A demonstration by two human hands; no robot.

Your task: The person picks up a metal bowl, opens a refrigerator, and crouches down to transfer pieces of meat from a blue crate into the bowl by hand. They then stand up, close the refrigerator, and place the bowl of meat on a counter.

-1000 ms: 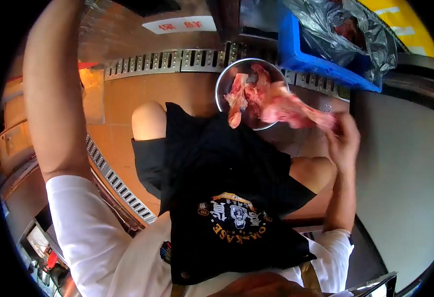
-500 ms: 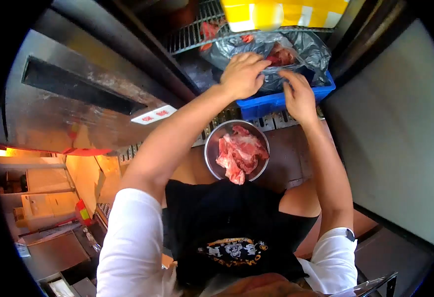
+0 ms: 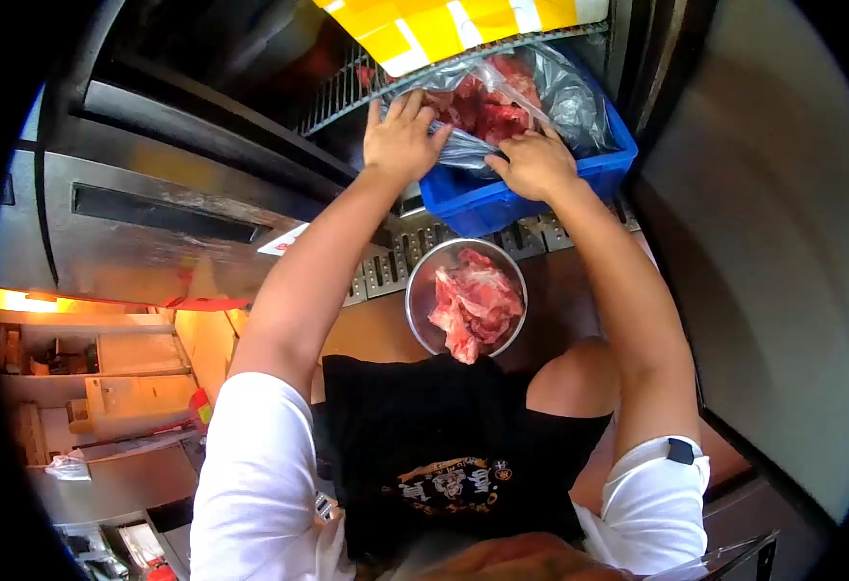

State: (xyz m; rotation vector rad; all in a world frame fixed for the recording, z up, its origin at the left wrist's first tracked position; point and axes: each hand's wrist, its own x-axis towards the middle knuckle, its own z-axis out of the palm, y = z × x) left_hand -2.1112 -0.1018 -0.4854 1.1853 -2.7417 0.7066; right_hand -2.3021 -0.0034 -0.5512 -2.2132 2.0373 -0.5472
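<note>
Blue crate holding an open grey bag of raw meat, metal bowl of cut pieces beside it.
The loose bag edge could slump over the meat if let go; the piece overhanging the bowl's rim could slip if knocked. Left hand spread wide against the bag; right hand half-curled at its edge, grip unclear.

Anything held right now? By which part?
Plastic bag, by its open edge: left hand at the left side, right hand at the near side. Can't tell whether fingers grip or just press.
</note>
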